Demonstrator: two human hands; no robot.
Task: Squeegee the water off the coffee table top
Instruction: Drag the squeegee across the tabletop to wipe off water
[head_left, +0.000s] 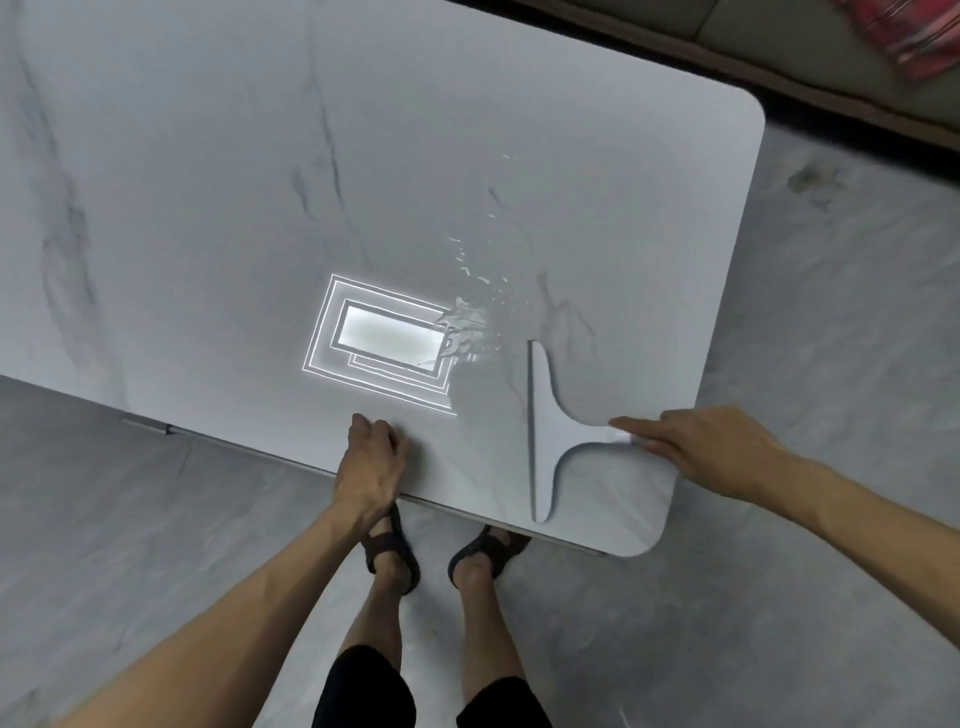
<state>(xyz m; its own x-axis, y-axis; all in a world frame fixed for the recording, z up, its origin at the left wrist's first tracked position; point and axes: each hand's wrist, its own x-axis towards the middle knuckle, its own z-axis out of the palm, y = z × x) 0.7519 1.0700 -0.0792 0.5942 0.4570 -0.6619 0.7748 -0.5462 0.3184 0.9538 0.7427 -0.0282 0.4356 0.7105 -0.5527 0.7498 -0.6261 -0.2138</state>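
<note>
Your right hand (711, 447) holds the handle of the squeegee (558, 431), with the index finger stretched along it and the other fingers bent over its end. The squeegee lies flat on the coffee table (208, 208), by its near right corner. The water (467, 322) sits further in from that corner, just past the blade. Your left hand (371, 457) rests on the table's near edge, fingers curled, holding nothing.
</note>
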